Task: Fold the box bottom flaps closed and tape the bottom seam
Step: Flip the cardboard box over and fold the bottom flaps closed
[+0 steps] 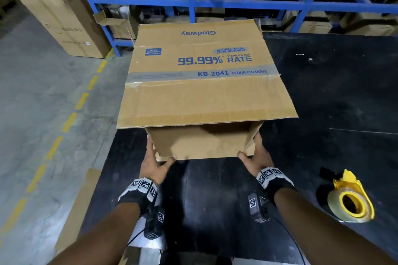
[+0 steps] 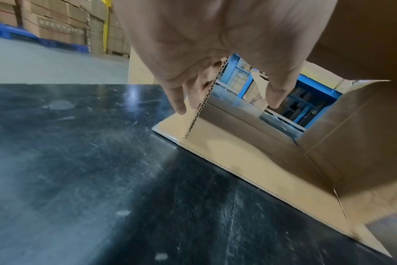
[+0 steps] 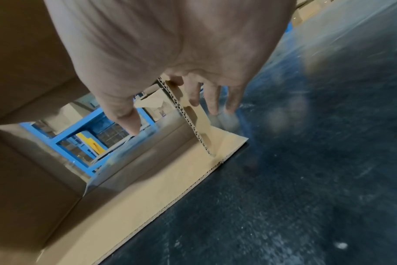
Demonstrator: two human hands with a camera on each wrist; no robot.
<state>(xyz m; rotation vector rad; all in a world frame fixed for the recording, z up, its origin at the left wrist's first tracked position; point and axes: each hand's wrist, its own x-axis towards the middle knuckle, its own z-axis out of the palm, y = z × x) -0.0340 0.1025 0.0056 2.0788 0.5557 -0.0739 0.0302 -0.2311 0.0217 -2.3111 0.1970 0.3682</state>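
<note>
A large brown printed cardboard box lies on its side on the black table, its open end facing me. The top flap sticks out towards me and the lower flap lies flat on the table. My left hand straddles the left side flap, with straight fingers against its outer face and the thumb inside, apart from it. My right hand mirrors this at the right side flap, fingers outside and thumb inside. A tape roll on a yellow dispenser rests at my right.
A blue metal rack with cartons stands behind the table. A tall cardboard box stands on the grey floor at the left, beside a yellow dashed line. A flat cardboard sheet leans against the table's left edge.
</note>
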